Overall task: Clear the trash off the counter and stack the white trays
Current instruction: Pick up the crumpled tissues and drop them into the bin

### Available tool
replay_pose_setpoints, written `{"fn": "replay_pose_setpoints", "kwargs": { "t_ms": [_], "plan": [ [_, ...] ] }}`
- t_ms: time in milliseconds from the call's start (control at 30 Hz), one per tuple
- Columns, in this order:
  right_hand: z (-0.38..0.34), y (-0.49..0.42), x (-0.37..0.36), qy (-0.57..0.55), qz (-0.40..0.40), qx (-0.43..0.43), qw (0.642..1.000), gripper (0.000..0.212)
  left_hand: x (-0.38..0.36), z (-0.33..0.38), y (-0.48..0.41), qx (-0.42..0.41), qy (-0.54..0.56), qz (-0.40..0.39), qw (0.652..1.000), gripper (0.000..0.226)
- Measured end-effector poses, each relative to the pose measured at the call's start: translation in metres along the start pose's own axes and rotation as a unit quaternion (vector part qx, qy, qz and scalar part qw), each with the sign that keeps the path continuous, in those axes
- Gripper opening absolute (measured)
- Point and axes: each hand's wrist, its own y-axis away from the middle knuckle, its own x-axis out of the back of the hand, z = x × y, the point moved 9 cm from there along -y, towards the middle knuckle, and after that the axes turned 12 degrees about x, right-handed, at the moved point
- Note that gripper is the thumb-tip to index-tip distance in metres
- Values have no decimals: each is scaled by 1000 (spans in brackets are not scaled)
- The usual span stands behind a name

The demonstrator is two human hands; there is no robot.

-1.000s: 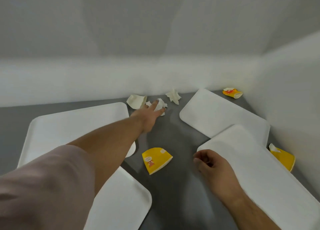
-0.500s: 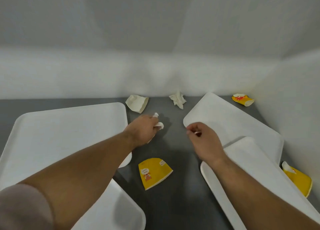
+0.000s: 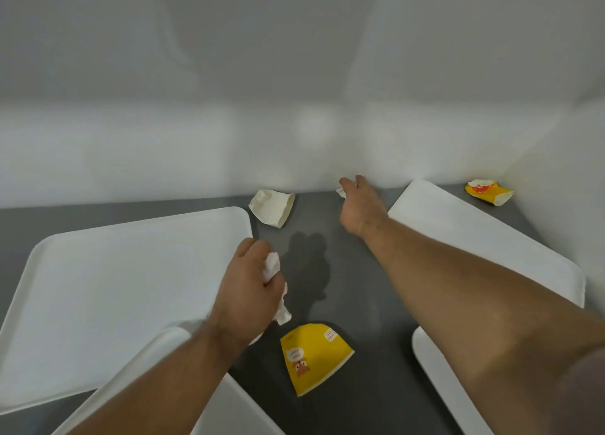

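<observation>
While the left hand (image 3: pixel 250 290) is closed around a crumpled white paper napkin (image 3: pixel 276 285) above the grey counter (image 3: pixel 357 307), the right hand (image 3: pixel 358 205) reaches, fingers spread, over a second crumpled white scrap (image 3: pixel 340 192) by the back wall; contact cannot be told. Just below the left hand lies a flattened yellow paper cup (image 3: pixel 312 357) with a cartoon figure and unreadable print. A crushed cream paper cup (image 3: pixel 272 207) lies between the hands. Four white rectangular trays (image 3: pixel 114 284) lie either side, and another crushed yellow cup (image 3: pixel 488 192) sits in the far corner.

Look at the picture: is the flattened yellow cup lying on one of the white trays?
No, the yellow cup lies on the bare grey counter.
</observation>
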Motion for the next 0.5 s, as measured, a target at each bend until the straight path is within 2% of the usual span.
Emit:
{"fn": "replay_pose_setpoints", "kwargs": {
  "t_ms": [67,167,300,400,500],
  "plan": [
    [0,-3,-8,19,-21,-5,1000,54,4,-6,1,17,15,6,1000,17],
    [-12,3,-8,61,-19,36,997,32,5,-10,3,23,32,-12,999,10],
    [-34,25,-4,131,-27,98,986,26,3,-7,6,18,52,-39,998,17],
    [-35,47,-2,74,-31,95,992,30,-5,-7,6,31,9,-54,998,14],
    [-30,78,13,-52,18,69,996,30,-11,-3,8,55,35,-78,995,18]
  ]
}}
